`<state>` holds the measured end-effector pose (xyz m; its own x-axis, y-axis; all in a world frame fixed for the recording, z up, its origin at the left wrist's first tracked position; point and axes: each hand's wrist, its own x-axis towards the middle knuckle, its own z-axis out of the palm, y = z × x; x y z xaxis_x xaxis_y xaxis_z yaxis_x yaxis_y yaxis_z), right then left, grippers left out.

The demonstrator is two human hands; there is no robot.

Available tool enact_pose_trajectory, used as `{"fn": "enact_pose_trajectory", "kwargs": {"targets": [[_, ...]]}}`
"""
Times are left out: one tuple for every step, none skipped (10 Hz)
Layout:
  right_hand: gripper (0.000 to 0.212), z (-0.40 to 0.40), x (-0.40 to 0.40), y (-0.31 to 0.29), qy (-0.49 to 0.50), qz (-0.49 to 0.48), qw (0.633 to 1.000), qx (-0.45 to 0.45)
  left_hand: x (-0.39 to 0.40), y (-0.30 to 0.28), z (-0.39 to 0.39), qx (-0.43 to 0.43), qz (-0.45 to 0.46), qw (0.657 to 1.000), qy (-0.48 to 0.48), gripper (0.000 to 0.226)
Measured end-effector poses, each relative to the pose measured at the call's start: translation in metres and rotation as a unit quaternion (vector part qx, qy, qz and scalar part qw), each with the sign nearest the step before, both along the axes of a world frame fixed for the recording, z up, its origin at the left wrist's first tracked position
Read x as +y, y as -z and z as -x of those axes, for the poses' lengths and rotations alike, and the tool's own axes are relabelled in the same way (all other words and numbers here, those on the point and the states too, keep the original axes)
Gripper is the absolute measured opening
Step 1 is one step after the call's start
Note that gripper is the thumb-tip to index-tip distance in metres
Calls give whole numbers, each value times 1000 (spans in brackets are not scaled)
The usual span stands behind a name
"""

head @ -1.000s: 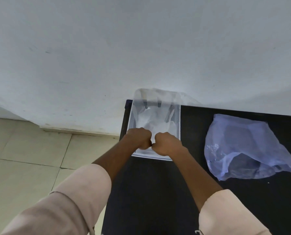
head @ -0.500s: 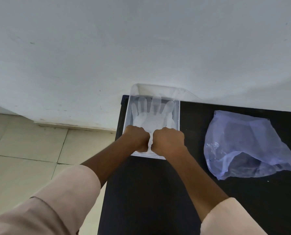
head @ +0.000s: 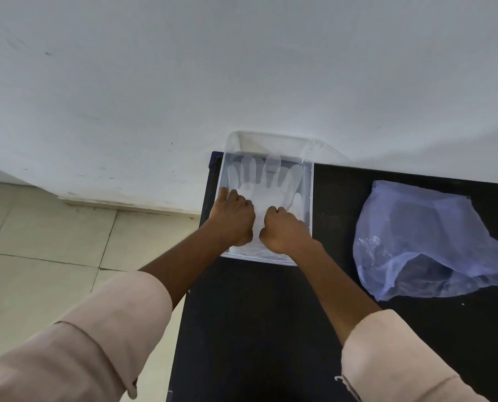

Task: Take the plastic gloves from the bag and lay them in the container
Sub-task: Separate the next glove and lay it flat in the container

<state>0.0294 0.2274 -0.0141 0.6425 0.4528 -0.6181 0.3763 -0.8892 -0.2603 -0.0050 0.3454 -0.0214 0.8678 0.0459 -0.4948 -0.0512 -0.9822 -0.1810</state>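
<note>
Plastic glove (head: 266,187) flat in container (head: 308,181); both hands' curled fingers (head: 236,198) press it.

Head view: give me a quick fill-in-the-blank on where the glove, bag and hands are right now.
1. The glove lies flat inside the clear ____.
2. The bag sits on the ____ table.
3. The bag lies to the container's ____.
4. The left hand and right hand rest on the glove's ____ end.

Missing: container; black; right; cuff
</note>
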Motion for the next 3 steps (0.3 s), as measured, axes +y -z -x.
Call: {"fn": "enact_pose_trajectory", "kwargs": {"targets": [[37,-2,-5,-16,11,-62,997,-34,4,-13,-2,-41,86,994,-48,51],[40,-11,-15,-43,77,-152,985,-17,10,-39,-2,-117,310,929,-167,43],[42,-18,-26,-61,156,-251,955,25,6,-55,-2,-136,473,827,-270,35]]}}
